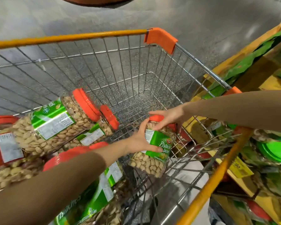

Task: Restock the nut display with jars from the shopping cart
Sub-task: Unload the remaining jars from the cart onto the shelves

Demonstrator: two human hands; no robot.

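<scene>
A clear pistachio jar (152, 153) with a green label and red lid is held tilted inside the wire shopping cart (94, 65), near its right side. My left hand (141, 140) grips the jar's label from the left, thumb across the front. My right hand (167, 118) curls over the jar's red lid from above. Several more pistachio jars (55, 125) lie on their sides in the cart's left half. The nut display (269, 153) stands to the right of the cart, with jars under a green lid.
The cart has an orange rim, and its right edge (214, 177) runs between my hands and the display. A yellow price tag (240, 168) hangs on the display's front. Grey speckled floor (136, 17) lies beyond the cart.
</scene>
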